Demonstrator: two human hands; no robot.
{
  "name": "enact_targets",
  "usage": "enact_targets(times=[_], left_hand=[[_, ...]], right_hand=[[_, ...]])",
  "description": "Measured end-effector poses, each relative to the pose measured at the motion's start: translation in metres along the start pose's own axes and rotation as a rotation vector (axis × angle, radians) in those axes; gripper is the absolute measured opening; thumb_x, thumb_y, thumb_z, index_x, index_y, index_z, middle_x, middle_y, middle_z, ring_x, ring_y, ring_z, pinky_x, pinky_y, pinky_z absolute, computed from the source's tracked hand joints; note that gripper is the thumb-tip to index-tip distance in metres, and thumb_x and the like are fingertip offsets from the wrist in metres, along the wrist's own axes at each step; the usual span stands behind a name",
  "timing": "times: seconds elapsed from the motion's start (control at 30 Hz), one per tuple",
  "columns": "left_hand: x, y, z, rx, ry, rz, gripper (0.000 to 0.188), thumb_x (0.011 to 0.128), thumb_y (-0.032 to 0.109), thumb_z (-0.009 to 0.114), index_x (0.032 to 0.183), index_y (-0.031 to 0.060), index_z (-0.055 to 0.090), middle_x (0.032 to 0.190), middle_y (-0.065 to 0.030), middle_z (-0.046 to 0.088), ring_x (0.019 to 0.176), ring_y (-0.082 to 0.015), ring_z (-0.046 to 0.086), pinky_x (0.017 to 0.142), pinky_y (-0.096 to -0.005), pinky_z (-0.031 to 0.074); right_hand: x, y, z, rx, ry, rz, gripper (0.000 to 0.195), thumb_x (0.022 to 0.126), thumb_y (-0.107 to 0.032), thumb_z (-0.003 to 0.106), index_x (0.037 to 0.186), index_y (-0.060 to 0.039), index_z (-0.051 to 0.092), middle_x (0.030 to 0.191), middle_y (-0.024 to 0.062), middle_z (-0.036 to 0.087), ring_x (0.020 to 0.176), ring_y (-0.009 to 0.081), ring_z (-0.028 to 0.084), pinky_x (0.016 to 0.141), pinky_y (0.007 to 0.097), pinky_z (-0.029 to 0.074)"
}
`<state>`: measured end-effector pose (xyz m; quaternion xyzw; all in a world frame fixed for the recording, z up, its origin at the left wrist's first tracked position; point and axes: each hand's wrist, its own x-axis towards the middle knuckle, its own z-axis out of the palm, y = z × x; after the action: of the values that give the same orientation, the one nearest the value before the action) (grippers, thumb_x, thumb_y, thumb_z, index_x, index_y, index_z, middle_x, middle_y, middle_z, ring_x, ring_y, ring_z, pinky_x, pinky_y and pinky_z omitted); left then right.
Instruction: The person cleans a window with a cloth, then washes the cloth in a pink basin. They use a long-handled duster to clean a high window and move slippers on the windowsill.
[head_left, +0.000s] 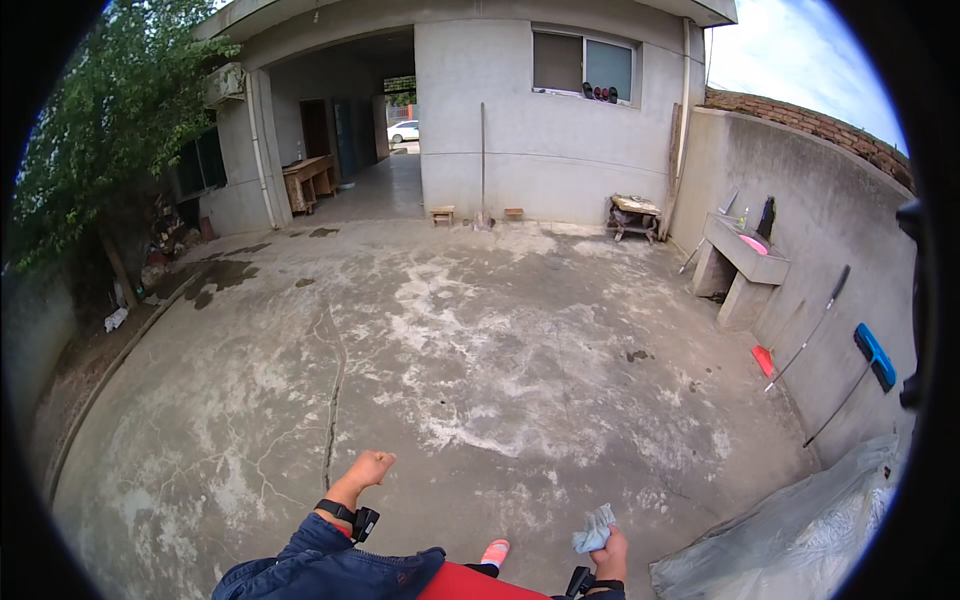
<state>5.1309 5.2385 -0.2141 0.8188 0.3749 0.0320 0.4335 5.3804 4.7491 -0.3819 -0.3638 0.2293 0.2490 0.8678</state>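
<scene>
My right hand (613, 556) grips a crumpled pale blue cloth (595, 529), low in the view on the right. Out in front of my body, my left hand (373, 466) is curled into a loose fist, and nothing shows in it. Both wrists carry a black strap with a small device on it. Below the hands is the cracked, stained concrete floor (465, 375) of a yard. One foot in a pink slipper (495, 553) shows between my hands.
Along the right wall lean a blue-headed broom (875, 358), a black-ended pole (810, 326) and a red dustpan (762, 360). Beyond them stands a concrete sink (750, 255). Plastic sheeting (787, 532) covers something at lower right. A doorway (360, 142) opens ahead.
</scene>
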Motion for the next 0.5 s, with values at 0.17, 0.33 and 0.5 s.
enact_targets(times=[0.17, 0.33, 0.5], left_hand=[[0.197, 0.167, 0.125, 0.209, -0.069, 0.331, 0.039, 0.088, 0.034, 0.05, 0.079, -0.0022, 0.062, 0.07, -0.0185, 0.062, 0.064, -0.0302, 0.058, 0.065, -0.0418, 0.046], [0.325, 0.408, 0.241, 0.273, -0.244, 0.653, 0.034, 0.09, 0.027, 0.046, 0.082, -0.0035, 0.059, 0.089, -0.0237, 0.06, 0.089, -0.0411, 0.054, 0.08, -0.0443, 0.044], [0.449, 0.562, 0.379, 0.099, -0.221, 0.929, 0.026, 0.09, 0.02, 0.047, 0.081, -0.0015, 0.057, 0.087, -0.0207, 0.058, 0.094, -0.0366, 0.051, 0.083, -0.0424, 0.043]], right_hand=[[0.107, -0.117, -0.071, 0.164, 0.355, 0.036, 0.032, 0.088, -0.019, 0.037, 0.102, -0.0037, 0.061, 0.098, 0.0134, 0.064, 0.087, 0.0312, 0.063, 0.078, 0.0487, 0.051], [0.169, -0.254, -0.108, 0.257, 0.474, -0.157, 0.032, 0.089, -0.02, 0.037, 0.103, -0.0037, 0.06, 0.1, 0.0128, 0.064, 0.088, 0.031, 0.062, 0.079, 0.0485, 0.051], [0.282, -0.371, -0.137, 0.295, 0.552, -0.218, 0.032, 0.09, -0.022, 0.037, 0.104, -0.0036, 0.059, 0.102, 0.0123, 0.064, 0.09, 0.0308, 0.062, 0.08, 0.0483, 0.05]])
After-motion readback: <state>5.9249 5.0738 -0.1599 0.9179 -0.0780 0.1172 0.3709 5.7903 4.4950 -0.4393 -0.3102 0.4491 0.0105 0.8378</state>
